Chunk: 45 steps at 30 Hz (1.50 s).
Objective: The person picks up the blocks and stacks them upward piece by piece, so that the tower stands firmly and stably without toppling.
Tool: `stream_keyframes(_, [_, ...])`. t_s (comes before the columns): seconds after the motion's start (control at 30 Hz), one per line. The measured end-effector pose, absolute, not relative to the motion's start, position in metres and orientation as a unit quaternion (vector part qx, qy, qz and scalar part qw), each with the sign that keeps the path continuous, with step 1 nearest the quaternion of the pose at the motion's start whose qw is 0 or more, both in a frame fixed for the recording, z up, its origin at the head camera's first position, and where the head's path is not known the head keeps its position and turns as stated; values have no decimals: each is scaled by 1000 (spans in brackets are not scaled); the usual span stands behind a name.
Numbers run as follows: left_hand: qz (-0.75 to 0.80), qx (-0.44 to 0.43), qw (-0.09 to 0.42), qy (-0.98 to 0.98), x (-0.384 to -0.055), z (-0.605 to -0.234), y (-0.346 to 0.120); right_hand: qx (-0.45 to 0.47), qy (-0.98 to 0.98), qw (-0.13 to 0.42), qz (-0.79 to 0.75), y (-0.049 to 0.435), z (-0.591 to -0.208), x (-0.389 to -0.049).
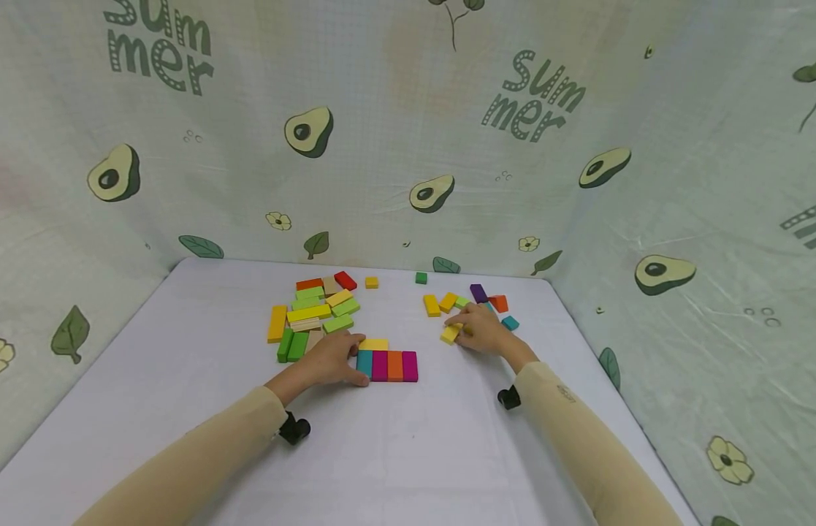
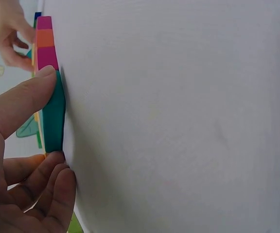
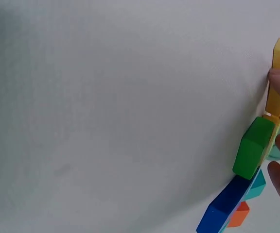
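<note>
A short row has a teal block (image 1: 364,365), a magenta block (image 1: 379,366), an orange block (image 1: 395,366) and another magenta block (image 1: 410,367). Along its far side at the left lies a yellow block (image 1: 378,344). My left hand (image 1: 330,359) holds the row's left end: in the left wrist view its thumb (image 2: 35,92) presses one end of the teal block, curled fingers (image 2: 57,189) the other. Further right, my right hand (image 1: 481,330) pinches a second yellow block (image 1: 450,334). In the right wrist view a green block (image 3: 254,147) and a blue block (image 3: 224,204) sit near its fingers.
A pile of green, yellow, orange and wooden blocks (image 1: 309,312) lies beyond my left hand. Single yellow (image 1: 371,283) and green (image 1: 421,278) blocks stand farther back. Around my right hand are yellow (image 1: 432,305), purple (image 1: 478,293), orange (image 1: 499,303) and teal (image 1: 511,323) blocks. A printed curtain (image 1: 381,234) encloses the table.
</note>
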State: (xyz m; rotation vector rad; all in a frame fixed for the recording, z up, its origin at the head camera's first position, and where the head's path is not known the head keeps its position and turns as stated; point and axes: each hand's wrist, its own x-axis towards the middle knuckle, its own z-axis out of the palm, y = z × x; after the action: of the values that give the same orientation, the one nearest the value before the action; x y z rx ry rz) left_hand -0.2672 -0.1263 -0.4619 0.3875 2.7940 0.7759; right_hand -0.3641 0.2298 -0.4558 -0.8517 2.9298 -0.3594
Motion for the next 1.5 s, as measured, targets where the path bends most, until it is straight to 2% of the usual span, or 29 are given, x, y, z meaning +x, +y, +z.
stream_keyframes(0.3, [259, 133, 106, 951, -269, -463, -125, -310, 943, 8, -123, 225, -454, -358])
stream_keyframes(0.93, [253, 129, 109, 953, -268, -462, -124, -317, 937, 69, -134, 218, -441, -346])
stream_keyframes(1.3, [253, 128, 109, 953, -267, -461, -123, -312, 936, 52, -155, 202, -450, -348])
stream_keyframes(1.5, [254, 129, 109, 952, -266, -459, -123, -311, 930, 62, -183, 180, -446, -343])
